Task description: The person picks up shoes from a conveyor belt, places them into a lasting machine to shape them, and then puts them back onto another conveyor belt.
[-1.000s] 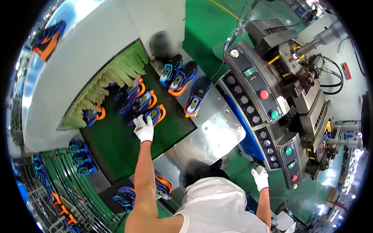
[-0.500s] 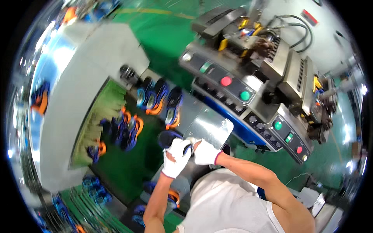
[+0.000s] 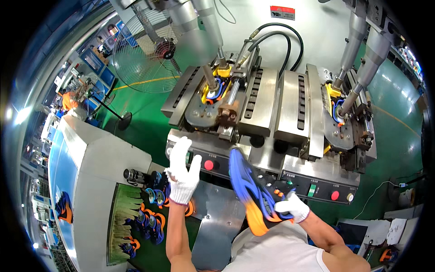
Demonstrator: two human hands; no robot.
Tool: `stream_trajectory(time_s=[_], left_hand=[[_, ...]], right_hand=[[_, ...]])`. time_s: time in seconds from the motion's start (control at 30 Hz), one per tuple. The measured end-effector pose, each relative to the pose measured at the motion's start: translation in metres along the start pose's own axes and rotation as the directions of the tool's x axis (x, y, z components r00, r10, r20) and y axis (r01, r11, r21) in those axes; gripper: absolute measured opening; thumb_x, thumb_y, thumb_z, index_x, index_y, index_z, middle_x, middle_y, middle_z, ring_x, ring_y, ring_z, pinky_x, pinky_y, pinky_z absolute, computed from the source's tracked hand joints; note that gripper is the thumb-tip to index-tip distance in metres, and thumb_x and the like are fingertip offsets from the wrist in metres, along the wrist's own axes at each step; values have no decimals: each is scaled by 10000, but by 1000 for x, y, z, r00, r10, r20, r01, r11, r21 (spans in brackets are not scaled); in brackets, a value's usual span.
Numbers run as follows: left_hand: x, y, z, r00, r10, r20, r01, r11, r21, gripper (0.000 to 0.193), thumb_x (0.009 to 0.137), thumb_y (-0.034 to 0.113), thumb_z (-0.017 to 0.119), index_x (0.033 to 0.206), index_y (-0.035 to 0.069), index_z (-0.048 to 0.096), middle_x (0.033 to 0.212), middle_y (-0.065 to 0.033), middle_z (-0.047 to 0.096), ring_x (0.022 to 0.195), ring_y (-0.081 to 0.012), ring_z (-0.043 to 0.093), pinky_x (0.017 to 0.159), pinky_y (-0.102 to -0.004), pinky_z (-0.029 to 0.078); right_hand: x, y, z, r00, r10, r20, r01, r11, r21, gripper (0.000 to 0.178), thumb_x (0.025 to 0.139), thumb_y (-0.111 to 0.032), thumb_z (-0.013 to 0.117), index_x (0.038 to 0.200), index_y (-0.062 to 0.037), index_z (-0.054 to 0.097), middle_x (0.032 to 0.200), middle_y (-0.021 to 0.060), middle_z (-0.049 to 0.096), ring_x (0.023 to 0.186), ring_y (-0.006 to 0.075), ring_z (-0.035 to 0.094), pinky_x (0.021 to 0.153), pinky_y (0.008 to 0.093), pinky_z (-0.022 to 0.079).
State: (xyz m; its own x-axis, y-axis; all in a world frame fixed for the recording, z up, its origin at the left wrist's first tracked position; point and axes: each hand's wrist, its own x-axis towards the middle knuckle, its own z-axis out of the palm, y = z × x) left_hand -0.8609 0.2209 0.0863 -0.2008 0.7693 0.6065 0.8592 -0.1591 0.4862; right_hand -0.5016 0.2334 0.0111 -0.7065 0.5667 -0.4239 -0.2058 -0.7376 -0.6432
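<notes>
The right hand (image 3: 293,207) pinches the shoe (image 3: 253,192) near its orange heel, thumb and fingers closed on the dark upper; the shoe hangs tilted, its blue toe aimed at eleven o'clock. The left hand (image 3: 182,174), between nine and ten o'clock of the shoe and apart from it, is bare of any load, thumb spread from the raised fingers. The red button (image 3: 208,165) sits at three o'clock of it, the fan (image 3: 165,49) at eleven, the belt shoes (image 3: 156,230) at seven. At twelve o'clock of the shoe stands the press (image 3: 259,102).
</notes>
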Motion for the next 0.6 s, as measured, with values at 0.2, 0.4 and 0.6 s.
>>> stream_trajectory(time_s=[0.2, 0.4, 0.6], left_hand=[[73, -39, 80, 981, 116, 155, -127, 990, 62, 425, 963, 145, 678, 1379, 83, 614, 1431, -185, 574, 1330, -364, 537, 1129, -448, 430], [117, -91, 125, 966, 135, 221, -154, 986, 71, 409, 983, 120, 628, 1392, 114, 615, 1432, -198, 567, 1328, -375, 535, 1126, -454, 427], [140, -126, 160, 934, 41, 354, -73, 994, 79, 443, 996, 152, 590, 1439, 166, 585, 1480, -229, 528, 1356, -413, 510, 1144, -477, 410]], right_hand=[[-6, -23, -36, 964, -240, -115, 259, 947, 191, 692, 758, 58, 715, 1423, 26, 523, 1212, 178, 709, 997, 293, 730, 873, 401, 610], [26, -45, -22, 924, -376, -66, 377, 874, 307, 786, 759, 42, 707, 1503, 7, 457, 1369, 166, 641, 1200, 313, 665, 1049, 445, 549], [50, -63, -12, 924, -369, -101, 381, 859, 343, 822, 774, 51, 697, 1542, -7, 411, 1397, 147, 619, 1208, 270, 650, 1049, 398, 537]])
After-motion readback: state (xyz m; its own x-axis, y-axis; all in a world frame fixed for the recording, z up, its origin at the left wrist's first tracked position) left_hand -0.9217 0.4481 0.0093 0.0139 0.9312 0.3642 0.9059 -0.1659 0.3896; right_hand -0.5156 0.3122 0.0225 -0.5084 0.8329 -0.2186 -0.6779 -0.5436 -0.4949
